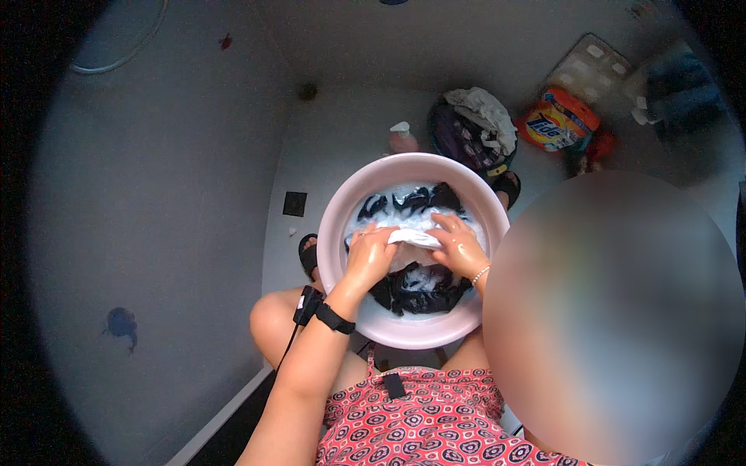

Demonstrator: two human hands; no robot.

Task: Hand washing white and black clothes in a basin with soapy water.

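Both hands are over a pink plastic basin (337, 233) that stands between my knees. My left hand (370, 256) grips one end of a white wet cloth (415, 236). At its other end my right hand (460, 247), wet and with a beaded bracelet on the wrist, holds the same cloth between thumb and fingers. Below it lies soapy water with dark clothes (425, 291) partly under foam. More dark fabric (446, 198) pokes out along the basin's far side. The lower part of the white cloth is hidden by my hands and the foam.
Beyond the basin are a pink pump bottle (402, 140), a tub heaped with clothes (466, 131) and an orange Tide detergent bag (556, 122). A square floor drain (295, 204) is at left, near a grey wall (157, 192). A large blurred patch covers the right side.
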